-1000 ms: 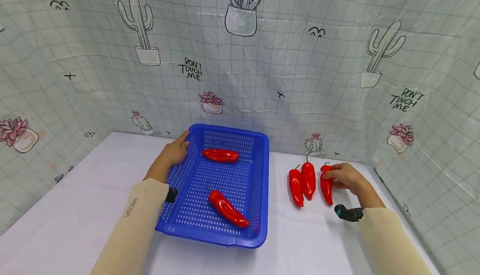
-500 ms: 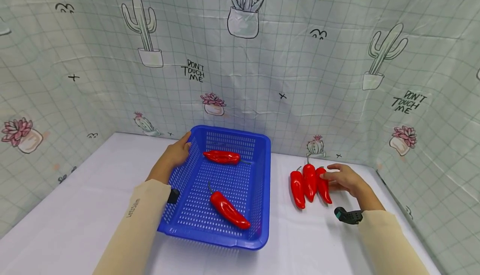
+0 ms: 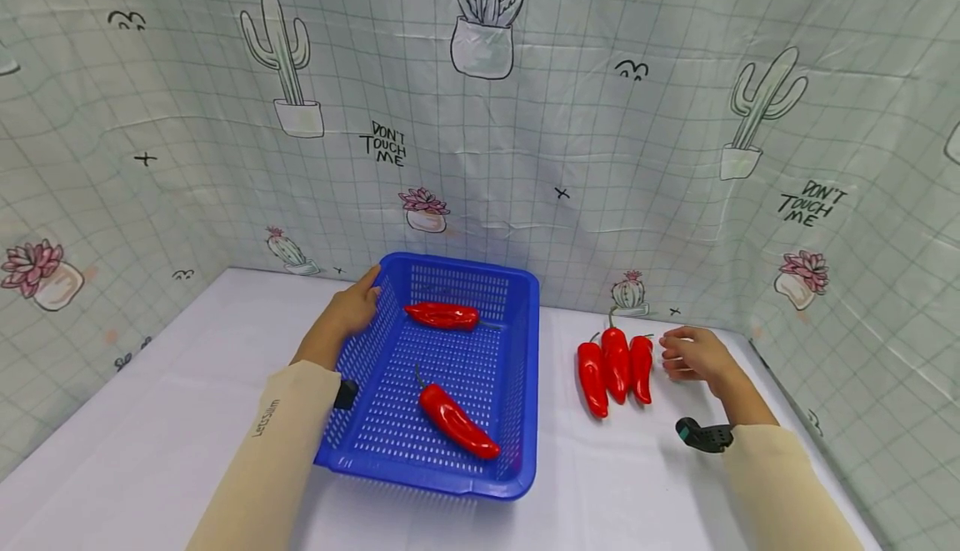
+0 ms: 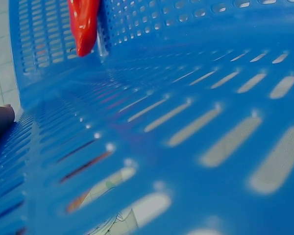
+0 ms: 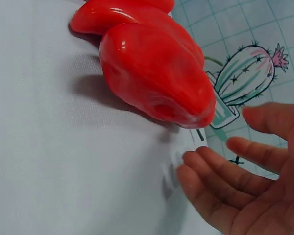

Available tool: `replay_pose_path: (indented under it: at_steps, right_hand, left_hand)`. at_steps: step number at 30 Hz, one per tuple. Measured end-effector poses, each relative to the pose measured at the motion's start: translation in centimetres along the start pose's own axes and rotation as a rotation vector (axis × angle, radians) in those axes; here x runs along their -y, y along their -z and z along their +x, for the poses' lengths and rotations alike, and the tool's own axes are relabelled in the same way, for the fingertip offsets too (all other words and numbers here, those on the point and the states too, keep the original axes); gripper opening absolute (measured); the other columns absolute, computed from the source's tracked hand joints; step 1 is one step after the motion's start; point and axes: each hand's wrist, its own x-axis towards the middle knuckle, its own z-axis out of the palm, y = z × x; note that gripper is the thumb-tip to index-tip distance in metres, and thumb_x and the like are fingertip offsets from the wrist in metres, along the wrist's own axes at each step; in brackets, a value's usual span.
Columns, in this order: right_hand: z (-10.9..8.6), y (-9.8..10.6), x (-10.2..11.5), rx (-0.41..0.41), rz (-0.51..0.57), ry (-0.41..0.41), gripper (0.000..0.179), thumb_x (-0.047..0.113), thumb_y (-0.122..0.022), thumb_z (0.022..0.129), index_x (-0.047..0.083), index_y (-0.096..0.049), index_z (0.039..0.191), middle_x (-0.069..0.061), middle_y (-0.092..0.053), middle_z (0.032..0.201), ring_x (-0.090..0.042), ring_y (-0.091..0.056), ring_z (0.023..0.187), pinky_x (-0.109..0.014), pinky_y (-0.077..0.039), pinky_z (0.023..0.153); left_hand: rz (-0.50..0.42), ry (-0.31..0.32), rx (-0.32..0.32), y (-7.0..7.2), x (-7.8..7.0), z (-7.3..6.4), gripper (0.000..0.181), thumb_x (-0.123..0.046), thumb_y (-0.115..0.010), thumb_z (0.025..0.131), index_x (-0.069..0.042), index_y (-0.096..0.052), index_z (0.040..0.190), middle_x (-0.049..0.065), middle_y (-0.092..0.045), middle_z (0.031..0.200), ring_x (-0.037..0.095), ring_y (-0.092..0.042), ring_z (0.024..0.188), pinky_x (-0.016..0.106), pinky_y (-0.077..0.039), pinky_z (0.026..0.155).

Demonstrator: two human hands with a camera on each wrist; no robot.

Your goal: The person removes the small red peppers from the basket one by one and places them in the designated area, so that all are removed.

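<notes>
Resting on the white-covered table (image 3: 187, 393), a blue basket (image 3: 521, 368) stands with its far wall close to the table's far edge. The left hand (image 3: 352, 305) is at the basket's left wall, near the far left corner, with the forefinger extended along the rim. The other fingers are largely hidden, and how tightly they close on the wall cannot be told.

Two red peppers lie on the perforated floor of the basket. The far pepper (image 3: 442, 316) lies crosswise near the far wall, stem toward the right wall. The near pepper (image 3: 459, 422) lies diagonally, tip toward the near right corner.

On the table, right of the basket and toward the far edge, three more red peppers lie side by side, stems to the far edge: the left pepper (image 3: 592, 380), the middle pepper (image 3: 617, 365) and the right pepper (image 3: 641, 369).

The right hand (image 3: 701, 355) is between the right pepper and the table's far right corner, apart from that pepper. Its fingers are loosely bent, thumb well clear of them, with nothing in their grasp.

Both sleeves (image 3: 266, 459) are cream. A grid-patterned backdrop (image 3: 517, 134) with drawn cacti rises along the table's far edge.
</notes>
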Motion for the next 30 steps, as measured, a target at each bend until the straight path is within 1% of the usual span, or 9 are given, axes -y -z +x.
replay_pose_path:
  at_steps: [4,7,11,15,21,23,25,28,30]
  right_hand:
    - [-0.3,0.2,0.6,-0.108,0.019,0.076,0.050,0.025,-0.038,0.106,-0.013,-0.039,0.139,-0.037,-0.054,0.129,-0.036,-0.068,0.100,-0.033,-0.060,0.079]
    - [-0.5,0.6,1.6,-0.153,0.036,0.126,0.050,0.025,-0.036,0.106,-0.012,-0.041,0.139,-0.036,-0.055,0.129,-0.037,-0.068,0.105,-0.036,-0.059,0.083]
    - [-0.7,1.1,3.5,-0.177,0.033,0.180,0.050,0.026,-0.036,0.106,-0.012,-0.043,0.139,-0.035,-0.057,0.126,-0.025,-0.072,0.091,-0.034,-0.060,0.081]
    - [-0.9,1.1,5.6,-0.191,0.040,0.239,0.050,0.028,-0.038,0.106,-0.010,-0.045,0.138,-0.034,-0.059,0.123,-0.012,-0.070,0.081,-0.026,-0.060,0.075]
    - [-1.1,-0.3,8.2,-0.253,0.139,0.345,0.044,0.024,-0.042,0.106,-0.009,-0.052,0.133,-0.032,-0.062,0.117,-0.015,-0.072,0.082,-0.027,-0.059,0.076]
    - [-1.2,-0.8,9.2,-0.253,0.197,0.383,0.043,0.022,-0.043,0.105,-0.010,-0.053,0.131,-0.029,-0.065,0.112,-0.013,-0.072,0.080,-0.029,-0.059,0.076]
    - [-1.2,-1.4,10.3,-0.236,0.258,0.408,0.042,0.020,-0.044,0.105,-0.012,-0.054,0.130,-0.023,-0.068,0.104,-0.011,-0.072,0.076,-0.030,-0.059,0.076]
    - [-1.4,-2.5,12.0,-0.199,0.332,0.414,0.043,0.020,-0.044,0.104,-0.012,-0.053,0.131,-0.011,-0.070,0.095,-0.009,-0.072,0.074,-0.032,-0.060,0.075]
    - [-1.6,-3.2,13.1,-0.173,0.375,0.409,0.043,0.019,-0.044,0.104,-0.012,-0.053,0.132,-0.006,-0.070,0.091,-0.009,-0.073,0.073,-0.033,-0.060,0.075]
  left_hand:
    - [-0.005,0.001,-0.001,0.0,-0.1,-0.1,0.053,-0.017,-0.024,0.107,-0.004,-0.011,0.157,0.033,-0.032,0.150,0.054,-0.034,0.136,0.062,-0.027,0.114]
    - [-0.002,-0.005,0.003,0.0,-0.2,-0.1,0.053,-0.018,-0.024,0.107,-0.004,-0.011,0.157,0.033,-0.031,0.151,0.054,-0.034,0.136,0.062,-0.027,0.114]
    - [0.004,-0.019,0.007,0.0,-0.2,0.0,0.053,-0.019,-0.024,0.108,-0.003,-0.011,0.157,0.032,-0.030,0.151,0.054,-0.034,0.136,0.061,-0.028,0.114]
    - [0.007,-0.015,0.004,0.0,0.0,0.0,0.053,-0.018,-0.024,0.108,-0.003,-0.011,0.157,0.033,-0.031,0.151,0.054,-0.034,0.135,0.062,-0.028,0.114]
    - [-0.003,-0.006,0.017,-0.3,0.1,-0.1,0.053,-0.018,-0.025,0.107,-0.003,-0.012,0.156,0.034,-0.032,0.150,0.054,-0.035,0.135,0.062,-0.029,0.113]
    - [-0.004,-0.008,0.013,-0.4,0.1,0.0,0.053,-0.018,-0.025,0.107,-0.003,-0.012,0.157,0.033,-0.033,0.149,0.053,-0.036,0.135,0.061,-0.028,0.114]
    - [0.000,-0.014,0.002,-0.3,0.1,-0.1,0.053,-0.018,-0.025,0.107,-0.003,-0.013,0.156,0.034,-0.034,0.149,0.054,-0.036,0.135,0.062,-0.029,0.113]
    - [0.001,-0.021,-0.006,-0.1,0.1,-0.1,0.053,-0.017,-0.025,0.107,-0.002,-0.013,0.156,0.034,-0.034,0.148,0.054,-0.036,0.135,0.062,-0.028,0.113]
    - [-0.001,-0.024,-0.006,-0.1,0.1,0.0,0.053,-0.017,-0.024,0.107,-0.002,-0.012,0.156,0.034,-0.033,0.149,0.054,-0.035,0.135,0.062,-0.028,0.114]
